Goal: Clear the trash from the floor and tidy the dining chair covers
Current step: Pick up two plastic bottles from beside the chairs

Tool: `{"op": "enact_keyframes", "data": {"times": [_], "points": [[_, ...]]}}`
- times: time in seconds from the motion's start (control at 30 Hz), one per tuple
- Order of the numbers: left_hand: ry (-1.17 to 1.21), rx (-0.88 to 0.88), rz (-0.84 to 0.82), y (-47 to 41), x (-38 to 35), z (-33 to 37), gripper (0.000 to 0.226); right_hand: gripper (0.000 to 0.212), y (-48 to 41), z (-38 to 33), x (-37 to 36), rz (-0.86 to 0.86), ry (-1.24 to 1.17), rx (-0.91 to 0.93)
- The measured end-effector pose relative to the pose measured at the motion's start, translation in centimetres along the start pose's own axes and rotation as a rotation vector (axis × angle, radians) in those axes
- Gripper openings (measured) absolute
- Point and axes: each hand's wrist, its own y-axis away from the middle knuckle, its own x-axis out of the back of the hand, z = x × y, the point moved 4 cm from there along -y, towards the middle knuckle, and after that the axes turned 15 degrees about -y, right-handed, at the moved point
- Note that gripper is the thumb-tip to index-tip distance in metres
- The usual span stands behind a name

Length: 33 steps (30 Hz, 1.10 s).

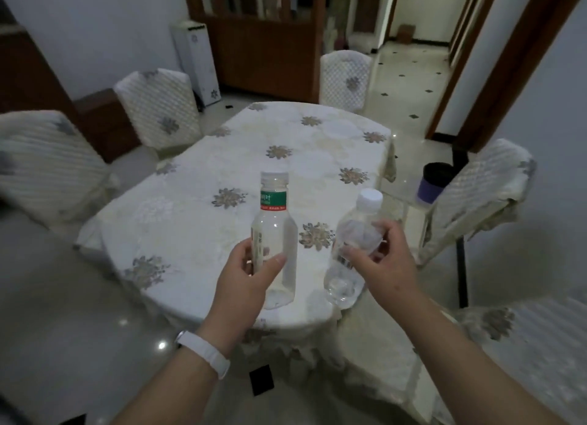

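Observation:
My left hand (pixel 247 275) grips a clear plastic bottle (pixel 274 231) with a green and red label, held upright above the near end of the dining table (pixel 190 221). My right hand (pixel 384 259) grips a second clear bottle (pixel 352 250) with a white cap, tilted to the right. Covered dining chairs stand around the table: two on the left (pixel 47 161) (pixel 158 107), one at the far end (pixel 344 77), one on the right (pixel 486 189) with its cover hanging crooked and bunched.
A purple bin with a black liner (pixel 433 183) stands on the floor right of the table, behind the right chair. A white appliance (pixel 197 62) and a wooden cabinet (pixel 263 50) are at the back. A doorway opens at the far right.

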Motion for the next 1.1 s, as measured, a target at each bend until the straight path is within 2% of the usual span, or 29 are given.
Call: {"op": "enact_keyframes", "data": {"times": [0.1, 0.37, 0.57, 0.7, 0.9, 1.1], "points": [[0.075, 0.061, 0.041, -2.5, 4.9, -2.5, 0.031, 0.051, -1.1, -0.6, -6.0, -0.047, 0.007, -0.004], [0.069, 0.100, 0.178, -7.8, 16.4, -7.0, 0.024, 0.047, -2.8, -0.4, -20.9, -0.217, 0.005, -0.043], [0.089, 0.126, 0.307, -8.6, 23.6, -9.3, 0.023, 0.046, -4.0, 0.2, -29.8, -0.348, -0.025, -0.079], [0.071, 0.194, 0.397, -8.4, 28.1, -11.2, 0.025, 0.053, -5.4, 0.8, -36.0, -0.428, -0.034, -0.098], [-0.079, 0.275, 0.541, -9.9, 35.5, -11.9, 0.022, 0.056, -7.7, 1.0, -45.9, -0.591, -0.090, -0.142], [-0.182, 0.251, 0.644, -13.6, 41.1, -10.5, 0.019, 0.053, -11.2, 0.2, -53.1, -0.690, -0.151, -0.131]]}}
